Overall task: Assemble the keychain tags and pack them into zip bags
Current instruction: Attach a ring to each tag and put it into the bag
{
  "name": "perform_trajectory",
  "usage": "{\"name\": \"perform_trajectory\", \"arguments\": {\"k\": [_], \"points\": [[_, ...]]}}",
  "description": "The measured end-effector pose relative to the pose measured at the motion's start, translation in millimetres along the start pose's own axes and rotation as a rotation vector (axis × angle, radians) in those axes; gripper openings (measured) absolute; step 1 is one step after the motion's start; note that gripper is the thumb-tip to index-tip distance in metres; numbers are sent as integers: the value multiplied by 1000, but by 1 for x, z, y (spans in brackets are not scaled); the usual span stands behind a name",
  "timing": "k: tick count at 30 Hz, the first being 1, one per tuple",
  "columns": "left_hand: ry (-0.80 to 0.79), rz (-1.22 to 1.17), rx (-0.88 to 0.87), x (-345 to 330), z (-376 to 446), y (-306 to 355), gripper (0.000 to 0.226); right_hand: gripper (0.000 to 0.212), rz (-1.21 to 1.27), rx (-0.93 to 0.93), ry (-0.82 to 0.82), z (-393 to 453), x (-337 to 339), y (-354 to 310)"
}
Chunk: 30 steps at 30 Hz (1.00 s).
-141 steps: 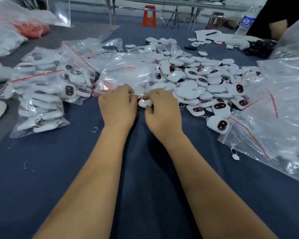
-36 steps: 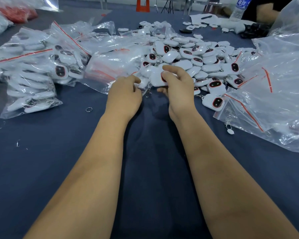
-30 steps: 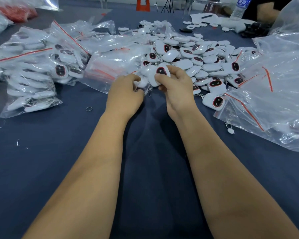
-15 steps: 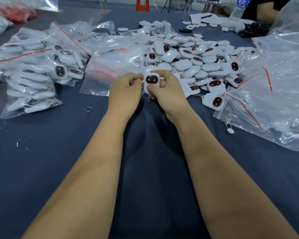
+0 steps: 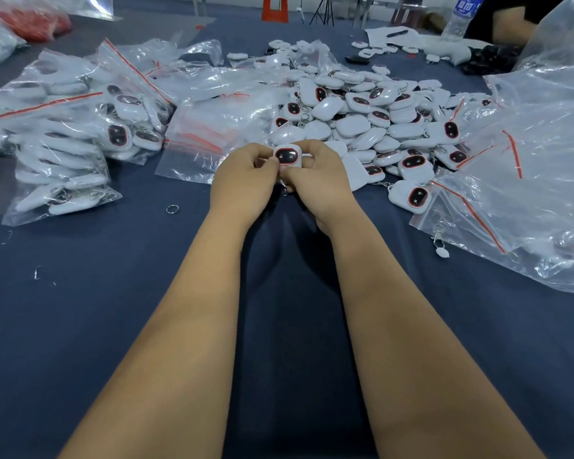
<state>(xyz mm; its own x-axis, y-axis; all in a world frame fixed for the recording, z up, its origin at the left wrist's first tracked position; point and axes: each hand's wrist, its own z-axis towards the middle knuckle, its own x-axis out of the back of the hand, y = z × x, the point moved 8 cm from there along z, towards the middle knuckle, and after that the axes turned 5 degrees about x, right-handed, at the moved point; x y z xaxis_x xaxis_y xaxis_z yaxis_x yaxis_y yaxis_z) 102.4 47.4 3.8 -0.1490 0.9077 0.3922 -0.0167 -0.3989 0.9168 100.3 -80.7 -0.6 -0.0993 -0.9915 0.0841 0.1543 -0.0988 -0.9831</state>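
Observation:
A white keychain tag (image 5: 287, 156) with a red-rimmed dark oval face is held upright between both hands at the table's middle. My left hand (image 5: 242, 183) pinches its left side with curled fingers. My right hand (image 5: 318, 180) grips its right side and underside; the tag's lower part and ring are hidden behind the fingers. Behind the hands lies a big pile of loose tags (image 5: 371, 117). A stack of empty zip bags (image 5: 209, 134) with red seals lies just left of the pile.
Filled zip bags (image 5: 77, 134) are heaped at the left. Large clear plastic bags (image 5: 527, 180) spread over the right side. One loose tag (image 5: 410, 197) and a small clasp piece (image 5: 441, 248) lie near them. A split ring (image 5: 172, 209) lies on the blue cloth (image 5: 96, 309).
My right hand took a tag from the pile's near edge, turned its face towards me and brought it to my left hand. Both hands now hold it slightly nearer.

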Motion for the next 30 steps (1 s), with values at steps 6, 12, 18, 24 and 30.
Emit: {"name": "perform_trajectory", "arguments": {"k": [6, 12, 18, 24, 30], "points": [[47, 14, -3, 0, -4, 1, 13, 15, 24, -14, 16, 3, 4, -1], [8, -94, 10, -1, -4, -1, 15, 20, 176, -8, -32, 0, 6, -3], [-27, -121, -14, -2, -8, 2, 16, 23, 156, 11, -51, -2, 5, -5], [-17, -99, -22, -2, -6, 3, 12, 24, 133, 18, -40, -3, 5, -5], [-14, -171, -11, -2, -5, 2, 12, 23, 180, 11, -22, -4, 4, -5]]}}
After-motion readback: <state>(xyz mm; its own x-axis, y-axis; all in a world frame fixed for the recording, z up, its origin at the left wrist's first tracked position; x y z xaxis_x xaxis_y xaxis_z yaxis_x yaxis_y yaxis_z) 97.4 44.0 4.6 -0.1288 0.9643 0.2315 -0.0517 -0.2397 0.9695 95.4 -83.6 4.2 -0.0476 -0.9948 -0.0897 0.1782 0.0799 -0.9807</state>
